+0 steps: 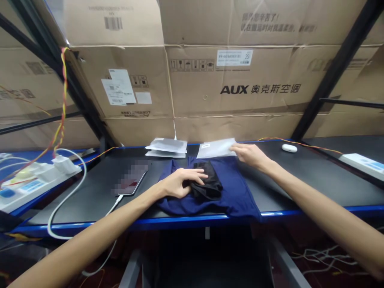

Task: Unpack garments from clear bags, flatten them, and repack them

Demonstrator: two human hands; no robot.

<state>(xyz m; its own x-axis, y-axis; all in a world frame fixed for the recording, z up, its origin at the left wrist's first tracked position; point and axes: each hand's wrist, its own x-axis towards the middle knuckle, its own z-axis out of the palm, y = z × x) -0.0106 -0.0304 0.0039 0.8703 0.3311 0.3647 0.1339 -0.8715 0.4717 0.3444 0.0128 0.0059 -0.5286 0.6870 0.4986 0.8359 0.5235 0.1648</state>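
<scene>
A folded black cloth (210,184) with a slight sheen lies on a spread dark blue garment (240,192) at the table's front. My left hand (184,182) is on the black cloth's left side, fingers reaching over it and the thumb at its near edge, partly hidden. Farther back and to the right, my right hand (247,154) pinches the right corner of a flat, frosted plastic bag (214,149) with a small label. To the left of that bag, several similar frosted bags (166,147) are stacked at the back of the table.
A phone (132,182) with a white charging cable (84,176) lies to the left. Power strips stand at the left (39,182) and right (364,166). A small white case (289,148) sits at the back right. Cardboard (198,96) and dark metal posts (330,72) rise behind.
</scene>
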